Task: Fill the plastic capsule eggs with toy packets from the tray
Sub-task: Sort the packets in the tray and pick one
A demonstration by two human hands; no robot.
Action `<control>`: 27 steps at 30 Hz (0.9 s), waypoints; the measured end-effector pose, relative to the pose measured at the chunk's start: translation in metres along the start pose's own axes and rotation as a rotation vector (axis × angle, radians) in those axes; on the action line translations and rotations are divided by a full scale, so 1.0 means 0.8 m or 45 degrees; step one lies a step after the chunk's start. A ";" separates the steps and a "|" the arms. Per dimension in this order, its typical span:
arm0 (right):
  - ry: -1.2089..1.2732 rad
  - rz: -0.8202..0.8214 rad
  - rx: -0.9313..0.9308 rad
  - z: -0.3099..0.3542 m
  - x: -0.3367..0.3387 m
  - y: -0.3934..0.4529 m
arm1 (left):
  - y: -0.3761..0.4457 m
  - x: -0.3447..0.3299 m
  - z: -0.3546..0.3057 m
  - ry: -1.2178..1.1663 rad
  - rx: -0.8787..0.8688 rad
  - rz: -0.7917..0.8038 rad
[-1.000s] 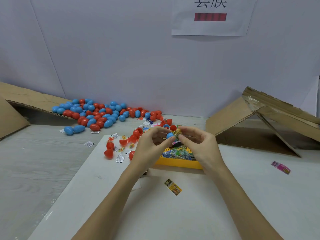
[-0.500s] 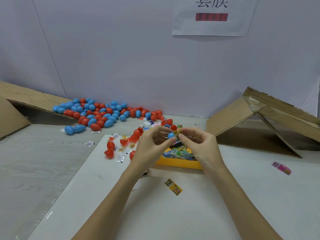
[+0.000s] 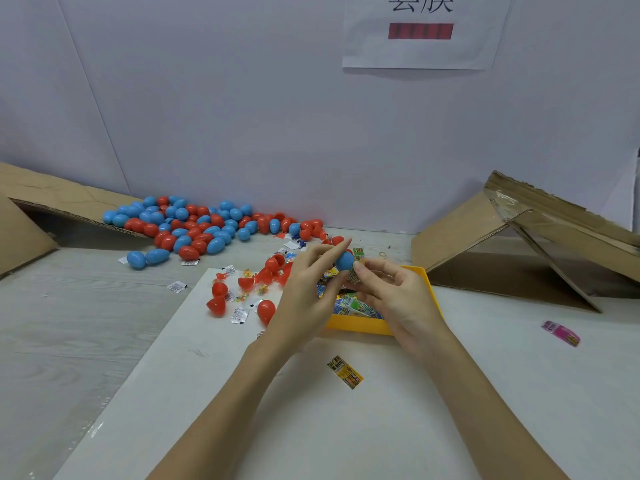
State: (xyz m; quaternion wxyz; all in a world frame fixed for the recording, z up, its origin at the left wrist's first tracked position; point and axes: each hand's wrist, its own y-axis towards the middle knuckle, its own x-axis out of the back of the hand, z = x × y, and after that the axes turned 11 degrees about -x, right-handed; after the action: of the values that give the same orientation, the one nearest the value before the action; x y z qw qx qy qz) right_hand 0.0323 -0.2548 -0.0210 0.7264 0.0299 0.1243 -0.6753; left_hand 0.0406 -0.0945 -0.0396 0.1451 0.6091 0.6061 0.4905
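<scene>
Blue egg half [image 3: 344, 260] raised slightly | left hand [image 3: 304, 299] grips it | right hand [image 3: 394, 299] pinches packet [image 3: 354, 274] | white board [image 3: 207, 393], grey wall [image 3: 242, 116]

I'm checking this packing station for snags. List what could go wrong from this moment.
1. The left hand holds the blue egg half only at its fingertips while the right hand presses a toy packet against it; either could slip and drop.
2. The work happens over the yellow tray, so a dropped packet may vanish among the others.
3. Loose red egg halves lie close beside the left wrist and could be knocked away.
</scene>
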 end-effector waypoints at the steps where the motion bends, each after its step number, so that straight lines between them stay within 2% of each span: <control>1: 0.085 0.021 -0.038 0.001 -0.002 -0.002 | -0.001 -0.001 -0.001 0.026 -0.024 0.015; 4: 0.296 0.098 -0.141 0.004 -0.007 -0.005 | -0.002 -0.004 -0.006 -0.008 -0.030 0.022; 7: 0.380 0.157 -0.205 0.007 -0.007 -0.005 | -0.003 -0.005 -0.007 -0.037 -0.002 -0.020; 21: 0.547 0.269 -0.462 0.011 -0.012 -0.010 | -0.001 0.001 -0.001 -0.159 -0.017 -0.116; 27: 0.553 0.265 -0.521 0.008 -0.014 -0.008 | 0.000 0.000 -0.003 -0.290 0.114 -0.130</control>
State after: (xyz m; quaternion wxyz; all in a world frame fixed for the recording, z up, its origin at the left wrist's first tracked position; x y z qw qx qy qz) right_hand 0.0264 -0.2461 -0.0115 0.7391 0.0393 0.4063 -0.5359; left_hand 0.0389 -0.0957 -0.0387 0.2105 0.6351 0.6373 0.3825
